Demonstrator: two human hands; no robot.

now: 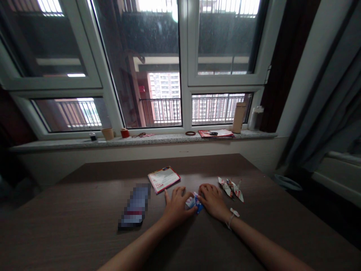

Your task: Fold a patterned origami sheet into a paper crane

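Note:
Between my hands, low over the brown table (pixel 93 195), is a small piece of folded blue and white printed paper (pixel 199 206). My left hand (pixel 178 203) grips its left side between thumb and forefinger. From the right, my right hand (pixel 212 200) pinches the paper's edge with its fingertips, the other fingers curled; a pale band circles that wrist. Just right of my right hand lie folded paper figures (pixel 230 189) with pointed wings, white with red print. Beyond my left hand rests a stack of printed paper sheets (pixel 164 179).
A phone-like slab (pixel 135 207), blurred out, lies left of my left hand. Along the windowsill (pixel 163 139) stand a paper cup (pixel 107 134), a red spool-like item (pixel 125 133), scissors (pixel 213 133) on papers, a beige flask (pixel 238 117) and a grey bottle (pixel 256 118).

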